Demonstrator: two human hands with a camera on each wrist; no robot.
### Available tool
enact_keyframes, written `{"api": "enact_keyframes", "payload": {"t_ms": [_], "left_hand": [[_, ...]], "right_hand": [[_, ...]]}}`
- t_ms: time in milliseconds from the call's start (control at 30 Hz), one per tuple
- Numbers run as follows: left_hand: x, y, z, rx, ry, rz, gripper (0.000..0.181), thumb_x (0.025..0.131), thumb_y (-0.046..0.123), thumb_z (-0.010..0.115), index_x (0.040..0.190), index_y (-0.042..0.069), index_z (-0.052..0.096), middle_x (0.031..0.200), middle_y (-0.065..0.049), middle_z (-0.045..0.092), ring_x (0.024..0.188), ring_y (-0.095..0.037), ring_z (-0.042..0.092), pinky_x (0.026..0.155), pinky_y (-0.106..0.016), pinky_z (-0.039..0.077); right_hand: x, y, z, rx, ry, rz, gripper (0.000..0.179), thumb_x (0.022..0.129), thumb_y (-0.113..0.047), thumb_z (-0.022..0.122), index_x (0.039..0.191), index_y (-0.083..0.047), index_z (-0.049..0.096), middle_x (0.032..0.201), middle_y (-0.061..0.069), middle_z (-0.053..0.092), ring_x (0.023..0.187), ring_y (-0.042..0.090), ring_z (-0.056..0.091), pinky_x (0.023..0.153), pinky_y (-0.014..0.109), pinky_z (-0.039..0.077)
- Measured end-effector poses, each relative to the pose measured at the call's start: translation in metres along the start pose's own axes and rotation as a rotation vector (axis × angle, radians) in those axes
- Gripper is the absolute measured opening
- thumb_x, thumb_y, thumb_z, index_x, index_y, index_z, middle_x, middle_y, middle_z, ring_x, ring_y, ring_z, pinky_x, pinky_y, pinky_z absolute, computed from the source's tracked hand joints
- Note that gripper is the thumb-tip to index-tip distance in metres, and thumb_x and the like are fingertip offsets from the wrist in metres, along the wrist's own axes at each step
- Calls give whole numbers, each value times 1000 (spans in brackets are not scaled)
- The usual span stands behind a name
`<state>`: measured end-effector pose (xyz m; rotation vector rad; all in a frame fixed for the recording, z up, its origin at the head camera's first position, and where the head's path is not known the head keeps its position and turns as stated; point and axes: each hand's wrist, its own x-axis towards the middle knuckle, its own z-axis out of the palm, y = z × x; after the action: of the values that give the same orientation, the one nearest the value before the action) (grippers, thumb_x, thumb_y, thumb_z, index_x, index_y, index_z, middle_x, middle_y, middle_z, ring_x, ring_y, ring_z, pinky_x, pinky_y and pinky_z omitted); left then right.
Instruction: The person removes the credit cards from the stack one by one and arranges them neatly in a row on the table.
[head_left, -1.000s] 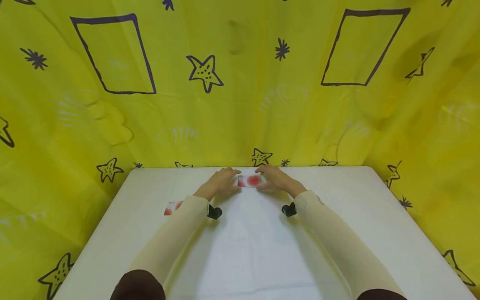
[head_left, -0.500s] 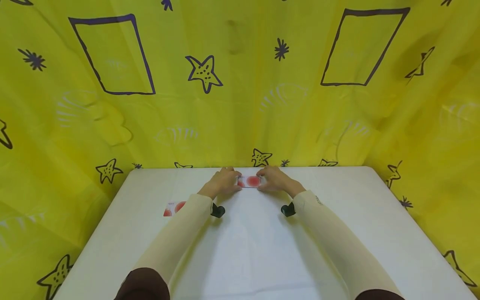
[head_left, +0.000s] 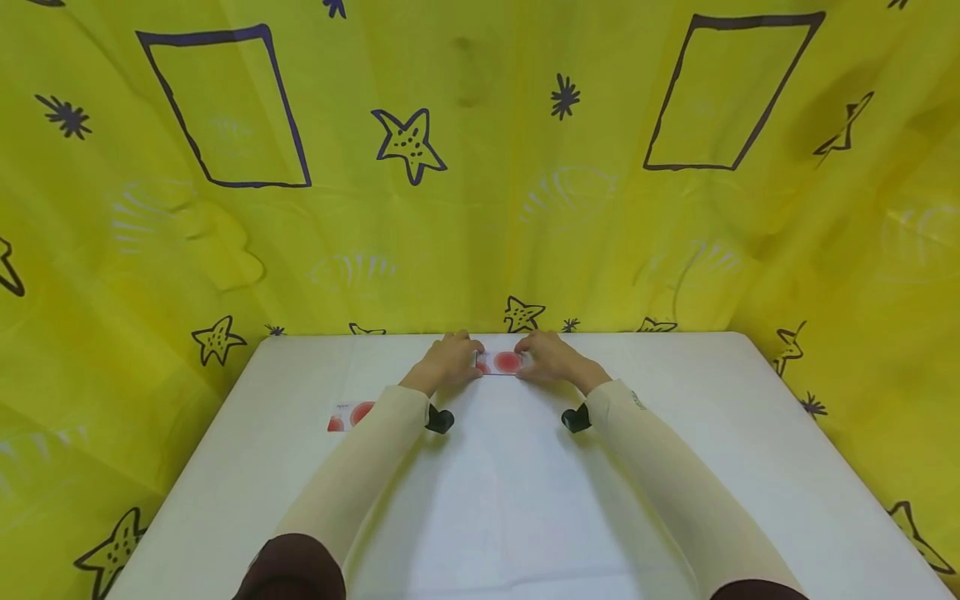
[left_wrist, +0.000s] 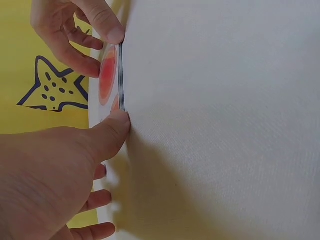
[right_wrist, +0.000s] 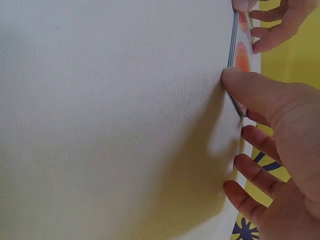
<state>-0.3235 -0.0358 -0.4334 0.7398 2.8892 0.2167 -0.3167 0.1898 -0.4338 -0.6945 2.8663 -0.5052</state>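
Near the 12 o'clock edge of the white table [head_left: 510, 492], a thin stack of red and white cards [head_left: 504, 362] is being held by 2 hands. Its 9 o'clock end is being pinched by the left hand [head_left: 450, 360], and its 3 o'clock end by the right hand [head_left: 553, 358]. Both hands are being opened just a little, with the stack being gripped. The 6 o'clock edge is being touched by 2 thumbs [left_wrist: 117, 125]. At 8 o'clock from the stack, 1 printed card [head_left: 349, 415] is being partly covered by the left sleeve [head_left: 360, 467].
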Motion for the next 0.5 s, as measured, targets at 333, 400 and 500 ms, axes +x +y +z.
{"api": "enact_keyframes", "payload": {"t_ms": [333,400,500], "left_hand": [[-2,1,-1,-31,3,-29,43,96,33,73,136,19,66,132,-10,57,122,-32,50,109,-55,41],[-1,0,0,-35,2,-31,43,96,33,74,136,20,66,132,-10,57,123,-33,50,109,-56,40],[0,-1,1,-53,6,-33,43,96,33,74,136,20,66,132,-10,57,125,-33,49,110,-59,39]], "right_hand": [[2,3,1,12,4,-8,39,92,-21,79,125,-4,71,128,15,68,119,33,58,107,51,44],[3,4,2,17,6,-13,38,92,-21,79,125,-3,71,127,15,69,118,33,59,106,50,45],[3,3,2,34,2,-9,39,92,-20,79,125,-2,71,125,15,70,115,31,60,105,49,46]]}}
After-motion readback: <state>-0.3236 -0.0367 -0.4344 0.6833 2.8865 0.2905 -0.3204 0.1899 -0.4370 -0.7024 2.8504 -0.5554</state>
